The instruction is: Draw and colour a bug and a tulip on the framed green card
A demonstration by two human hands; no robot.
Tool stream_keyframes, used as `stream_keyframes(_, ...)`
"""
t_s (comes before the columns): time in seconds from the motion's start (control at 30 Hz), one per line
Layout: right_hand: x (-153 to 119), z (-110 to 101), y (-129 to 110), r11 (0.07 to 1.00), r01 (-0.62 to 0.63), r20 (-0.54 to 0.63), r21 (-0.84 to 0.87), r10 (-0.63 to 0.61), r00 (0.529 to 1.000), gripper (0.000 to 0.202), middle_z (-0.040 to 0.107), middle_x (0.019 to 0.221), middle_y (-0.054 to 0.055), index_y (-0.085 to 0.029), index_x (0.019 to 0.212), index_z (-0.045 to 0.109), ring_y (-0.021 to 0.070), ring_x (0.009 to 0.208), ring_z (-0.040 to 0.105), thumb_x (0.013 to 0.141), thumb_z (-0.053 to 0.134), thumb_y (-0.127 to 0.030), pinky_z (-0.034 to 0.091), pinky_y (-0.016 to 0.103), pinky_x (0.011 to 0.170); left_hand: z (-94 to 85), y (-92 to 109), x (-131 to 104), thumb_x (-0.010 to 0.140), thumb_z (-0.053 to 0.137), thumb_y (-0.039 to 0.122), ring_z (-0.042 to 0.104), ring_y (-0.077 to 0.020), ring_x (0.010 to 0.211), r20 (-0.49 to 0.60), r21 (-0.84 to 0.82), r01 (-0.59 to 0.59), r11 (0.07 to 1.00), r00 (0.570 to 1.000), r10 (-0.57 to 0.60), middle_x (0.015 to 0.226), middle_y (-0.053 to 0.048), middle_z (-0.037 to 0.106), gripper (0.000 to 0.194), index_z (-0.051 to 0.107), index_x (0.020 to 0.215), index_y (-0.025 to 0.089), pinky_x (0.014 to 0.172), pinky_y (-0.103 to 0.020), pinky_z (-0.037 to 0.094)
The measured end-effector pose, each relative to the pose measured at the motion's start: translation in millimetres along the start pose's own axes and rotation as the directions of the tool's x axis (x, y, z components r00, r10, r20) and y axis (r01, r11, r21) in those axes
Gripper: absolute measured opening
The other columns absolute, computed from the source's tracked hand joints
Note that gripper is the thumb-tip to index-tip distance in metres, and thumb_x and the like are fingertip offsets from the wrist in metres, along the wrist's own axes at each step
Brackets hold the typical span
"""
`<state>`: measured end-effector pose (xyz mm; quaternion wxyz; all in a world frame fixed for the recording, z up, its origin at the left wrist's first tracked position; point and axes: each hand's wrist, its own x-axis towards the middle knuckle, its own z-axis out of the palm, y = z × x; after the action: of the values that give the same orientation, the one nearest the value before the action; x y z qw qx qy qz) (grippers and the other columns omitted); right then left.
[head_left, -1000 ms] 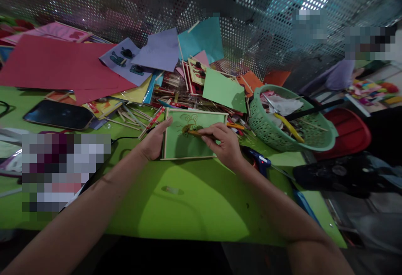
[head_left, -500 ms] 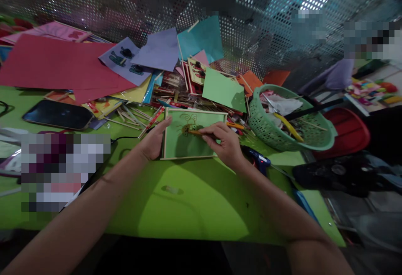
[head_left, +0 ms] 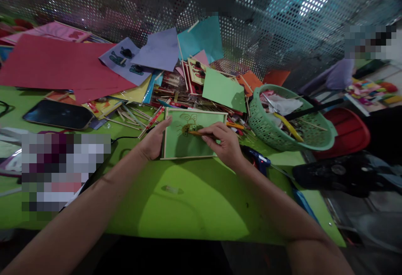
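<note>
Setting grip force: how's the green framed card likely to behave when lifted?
The green framed card is probably fairly stiff, with pale strips along its edges. Likely light for its size, since it looks thin. Unlikely to roll, being flat and rectangular.

The tabletop (head_left: pixel 194 216) here is a bright lime green, its near edge running across the bottom of the frame, with shadows falling over the lower middle. A small clear stub (head_left: pixel 172 189) lies there, and a dark speck (head_left: pixel 247 204) farther right. At the left I see a black phone (head_left: pixel 59 114) lying flat, with loose thin sticks (head_left: pixel 125 118) scattered beside it toward the centre. A pixelated item (head_left: pixel 65 174), impossible to make out, sits below the phone. Right of centre rests a blue glue gun (head_left: pixel 262 161), just below a green perforated basket (head_left: pixel 270 130).
</note>
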<state>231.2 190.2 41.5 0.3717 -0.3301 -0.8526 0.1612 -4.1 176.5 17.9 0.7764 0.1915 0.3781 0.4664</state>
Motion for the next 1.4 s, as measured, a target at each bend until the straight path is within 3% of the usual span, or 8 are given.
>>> stream_keyframes(1.4, -0.5, -3.6, -1.4, 0.999, -0.05, 0.016, 0.016, 0.05, 0.999, 0.016, 0.068, 0.092, 0.004, -0.024, 0.104, 0.071, 0.0165, 0.082, 0.063, 0.093, 0.061, -0.02, 0.051, 0.029, 0.068, -3.5, -1.4, 1.8, 0.087, 0.061, 0.052, 0.072, -0.0338, 0.107, 0.02, 0.001, -0.01, 1.0, 1.0, 0.01, 0.118, -0.015, 0.075, 0.061, 0.061, 0.136, 0.015, 0.099, -0.048, 0.055)
